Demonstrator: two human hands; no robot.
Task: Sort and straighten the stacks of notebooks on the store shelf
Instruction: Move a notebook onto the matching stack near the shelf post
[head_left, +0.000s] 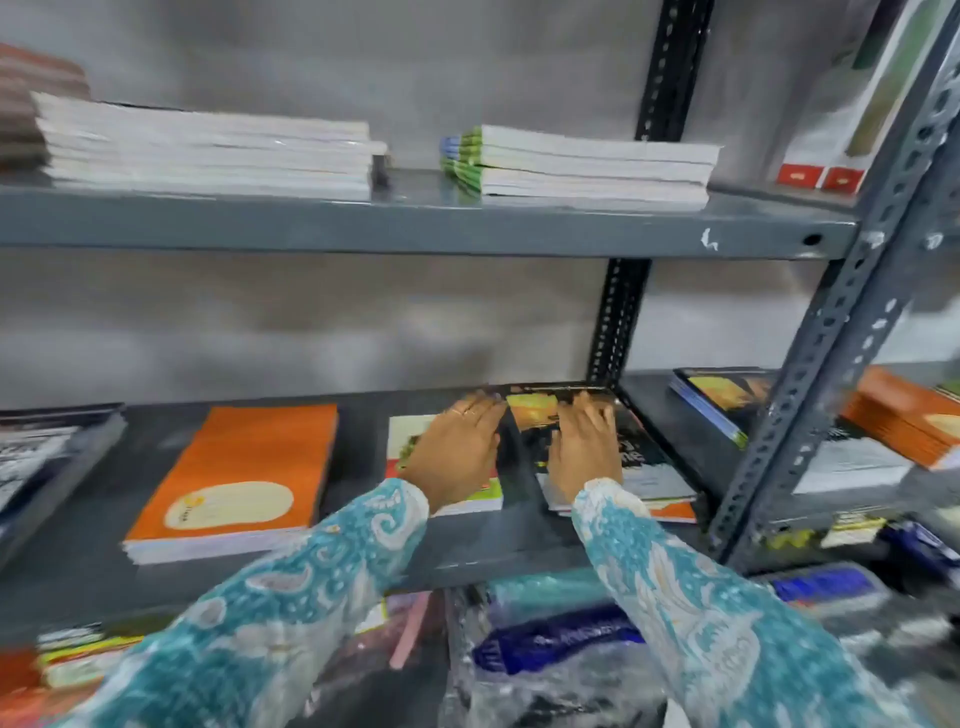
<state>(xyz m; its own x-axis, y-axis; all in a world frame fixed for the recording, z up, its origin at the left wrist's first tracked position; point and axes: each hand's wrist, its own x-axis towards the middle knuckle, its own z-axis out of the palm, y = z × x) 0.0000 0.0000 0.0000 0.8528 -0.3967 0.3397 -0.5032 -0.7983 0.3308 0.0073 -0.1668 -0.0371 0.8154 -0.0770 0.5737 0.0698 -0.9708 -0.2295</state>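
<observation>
Both hands lie flat, fingers spread: left hand (457, 447) on the pale stack (410, 441), right hand (584, 447) on the dark-covered stack (639, 457) in the middle shelf's (467, 551) corner. Best to press lightly and square edges against the upright (blur hides detail).

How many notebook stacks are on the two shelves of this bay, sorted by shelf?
Upper shelf: 3 (brown stack, wide white stack, green-spined stack)
Lower shelf: 4 (grey stack, orange stack, stack under left hand, dark stack under right hand)
Total: 7
</observation>
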